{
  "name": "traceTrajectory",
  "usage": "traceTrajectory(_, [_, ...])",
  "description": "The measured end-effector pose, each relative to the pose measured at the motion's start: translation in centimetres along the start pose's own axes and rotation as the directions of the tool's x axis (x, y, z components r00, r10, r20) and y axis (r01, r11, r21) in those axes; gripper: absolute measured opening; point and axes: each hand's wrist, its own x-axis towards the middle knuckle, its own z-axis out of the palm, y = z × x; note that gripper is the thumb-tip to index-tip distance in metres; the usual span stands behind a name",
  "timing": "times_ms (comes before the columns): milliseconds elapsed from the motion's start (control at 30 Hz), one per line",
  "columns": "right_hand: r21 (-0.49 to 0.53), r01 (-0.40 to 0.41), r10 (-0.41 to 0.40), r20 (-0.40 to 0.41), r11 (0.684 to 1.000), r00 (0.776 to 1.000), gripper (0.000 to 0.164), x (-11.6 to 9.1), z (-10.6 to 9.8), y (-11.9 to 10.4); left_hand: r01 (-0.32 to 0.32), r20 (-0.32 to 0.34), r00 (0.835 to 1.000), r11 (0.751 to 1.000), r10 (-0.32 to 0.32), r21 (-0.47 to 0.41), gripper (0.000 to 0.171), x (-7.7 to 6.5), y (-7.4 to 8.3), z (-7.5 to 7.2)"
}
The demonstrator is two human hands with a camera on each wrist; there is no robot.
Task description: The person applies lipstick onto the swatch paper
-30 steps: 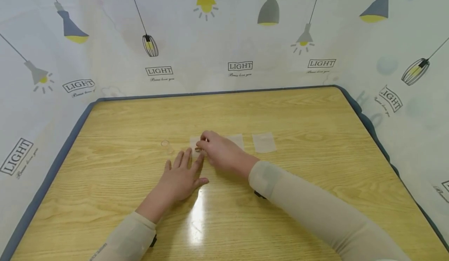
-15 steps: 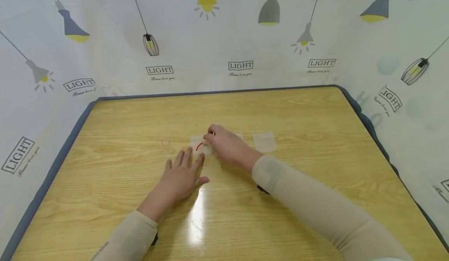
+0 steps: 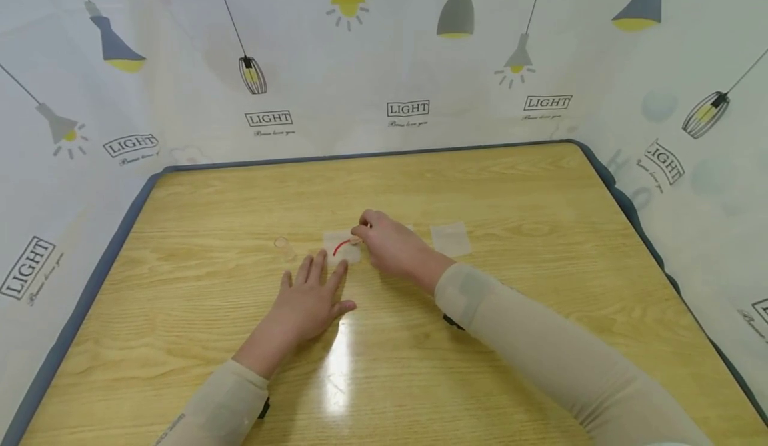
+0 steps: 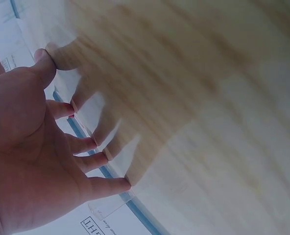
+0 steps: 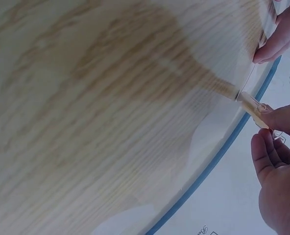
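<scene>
My left hand (image 3: 309, 303) lies palm down on the table, fingers spread. Its fingertips touch the table and the near edge of a small whitish square sheet (image 3: 331, 237). A curved red line (image 3: 340, 246) runs across that sheet. My right hand (image 3: 393, 246) pinches a short slim stick (image 5: 252, 108), clear and tan, between thumb and fingers. Its tip meets the sheet at the red line's right end; the exact kind of stick cannot be told. Left of the sheet lies a small clear piece (image 3: 282, 243) with a rounded end.
Another whitish square (image 3: 451, 239) lies to the right on the wooden table (image 3: 516, 339). Between the two squares, a further sheet (image 3: 410, 227) is mostly covered by my right hand. A printed curtain (image 3: 336, 99) stands behind the table's blue edge (image 3: 336, 158).
My right hand has moved right and slightly away, drawing the stick over the sheet. A curved red line has appeared and lengthened. My left hand stays in place.
</scene>
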Motion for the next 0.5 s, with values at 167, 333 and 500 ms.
traceTrajectory(167, [0.026,-0.009,0.009,-0.002,1.0,1.0,0.043,-0.3,-0.1,0.1,0.008,0.005,1.0,1.0,-0.008,-0.011,0.079,0.2,-0.1,0.2])
traceTrajectory(333, [0.053,0.001,0.001,-0.041,0.999,0.999,0.037,-0.9,-0.5,0.2,0.01,0.015,1.0,1.0,-0.009,-0.018,0.081,0.5,-0.4,0.6])
traceTrajectory(500, [0.049,0.018,-0.014,-0.075,0.999,0.997,0.038,-1.6,-1.5,0.5,0.021,0.011,1.0,0.999,-0.021,-0.041,0.084,0.4,-0.5,0.5])
